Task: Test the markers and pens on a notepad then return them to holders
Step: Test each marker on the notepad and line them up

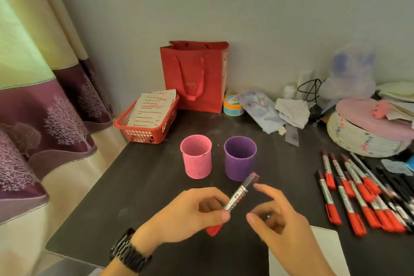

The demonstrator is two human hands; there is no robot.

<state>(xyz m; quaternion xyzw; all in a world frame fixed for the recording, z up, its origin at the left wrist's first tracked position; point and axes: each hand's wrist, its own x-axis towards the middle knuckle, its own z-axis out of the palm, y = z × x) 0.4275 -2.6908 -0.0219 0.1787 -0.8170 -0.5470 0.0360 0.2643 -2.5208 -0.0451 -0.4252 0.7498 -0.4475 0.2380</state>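
Observation:
My left hand [197, 213] grips a red-capped marker [240, 192] that slants up to the right, its red cap poking out below my fingers. My right hand [275, 217] hovers just right of the marker with loosely curled fingers, holding nothing and not touching it. A pink holder [196, 160] and a purple holder [240, 159] stand side by side behind my hands; I see nothing sticking out of either. Several red-capped markers [356, 195] and dark pens [389, 181] lie in a row at the right. A white notepad [329, 251] shows its corner at the bottom right.
The dark table [134, 186] holds a red basket [145, 121] with printed sheets at the back left and a red paper bag [197, 76] against the wall. A woven basket with a pink lid [367, 132] and loose clutter fill the back right. A curtain [40, 119] hangs at left.

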